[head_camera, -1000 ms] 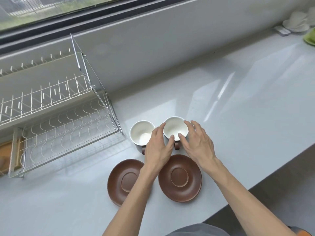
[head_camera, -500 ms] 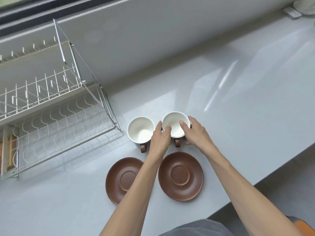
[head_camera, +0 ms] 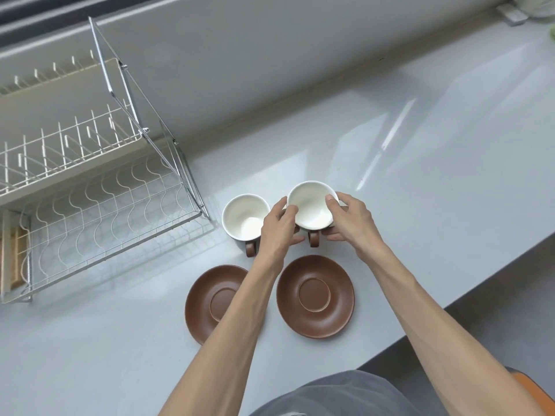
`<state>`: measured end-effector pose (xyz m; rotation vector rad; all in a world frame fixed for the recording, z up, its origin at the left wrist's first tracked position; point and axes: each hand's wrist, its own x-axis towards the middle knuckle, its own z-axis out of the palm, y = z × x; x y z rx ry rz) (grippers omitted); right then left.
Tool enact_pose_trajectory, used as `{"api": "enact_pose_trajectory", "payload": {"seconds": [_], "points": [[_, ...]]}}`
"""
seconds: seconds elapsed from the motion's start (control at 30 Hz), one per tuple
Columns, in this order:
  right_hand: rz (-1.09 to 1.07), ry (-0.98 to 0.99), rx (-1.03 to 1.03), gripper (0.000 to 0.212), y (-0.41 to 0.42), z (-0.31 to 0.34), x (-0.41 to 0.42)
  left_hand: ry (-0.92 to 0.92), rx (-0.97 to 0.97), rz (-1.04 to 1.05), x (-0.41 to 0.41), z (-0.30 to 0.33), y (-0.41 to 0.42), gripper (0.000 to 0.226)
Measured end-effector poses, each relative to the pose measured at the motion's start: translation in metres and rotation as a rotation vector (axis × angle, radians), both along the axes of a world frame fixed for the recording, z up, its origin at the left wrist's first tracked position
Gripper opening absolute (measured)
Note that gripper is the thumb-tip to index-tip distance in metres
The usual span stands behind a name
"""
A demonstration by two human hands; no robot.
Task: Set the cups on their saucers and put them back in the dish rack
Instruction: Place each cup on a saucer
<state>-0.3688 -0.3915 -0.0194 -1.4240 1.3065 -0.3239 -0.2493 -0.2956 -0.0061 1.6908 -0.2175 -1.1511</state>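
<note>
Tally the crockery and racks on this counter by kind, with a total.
Cups: 2, right cup held by left hand and right hand, left cup free
Saucers: 2
Dish rack: 1
Total: 5

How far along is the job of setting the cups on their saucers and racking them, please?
Nothing is finished yet. Both hands, left hand and right hand, grip the right white cup with a brown handle. The left white cup stands untouched, both brown round saucers lie bare, and the wire dish rack holds no cups.
</note>
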Motion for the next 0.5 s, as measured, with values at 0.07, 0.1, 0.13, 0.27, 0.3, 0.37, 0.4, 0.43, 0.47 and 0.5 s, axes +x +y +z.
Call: {"api": "enact_pose_trajectory", "payload": {"seconds": [0.07,0.1,0.13,0.27,0.3,0.37,0.4,0.43,0.47,0.5], "points": [[-0.01,-0.02,-0.008,0.042,0.004,0.005,-0.004,0.002,-0.024,0.004,-0.002,0.005,0.005,0.054],[-0.012,-0.027,-0.01,0.041,0.007,0.008,-0.007,0.004,-0.033,0.006,-0.004,0.008,0.008,0.052],[-0.012,-0.033,-0.01,0.04,0.011,0.01,-0.01,0.002,-0.04,0.007,-0.006,0.01,0.012,0.051],[0.0,-0.051,-0.005,0.041,0.032,0.014,-0.021,0.0,-0.061,0.01,-0.014,0.013,0.032,0.047],[0.0,-0.056,-0.002,0.042,0.038,0.014,-0.024,0.003,-0.065,0.011,-0.015,0.012,0.038,0.046],[0.002,-0.054,-0.001,0.043,0.052,0.013,-0.033,0.021,-0.074,-0.001,-0.02,0.011,0.052,0.046],[0.002,-0.051,0.0,0.044,0.059,0.012,-0.038,0.027,-0.08,-0.013,-0.023,0.01,0.06,0.047],[0.001,-0.051,0.003,0.045,0.066,0.011,-0.043,0.028,-0.088,-0.025,-0.026,0.007,0.067,0.046],[0.0,-0.052,0.008,0.047,0.072,0.009,-0.048,0.032,-0.094,-0.033,-0.03,0.006,0.075,0.045],[-0.001,-0.054,0.013,0.048,0.078,0.007,-0.052,0.038,-0.093,-0.036,-0.032,0.003,0.082,0.044]]}}
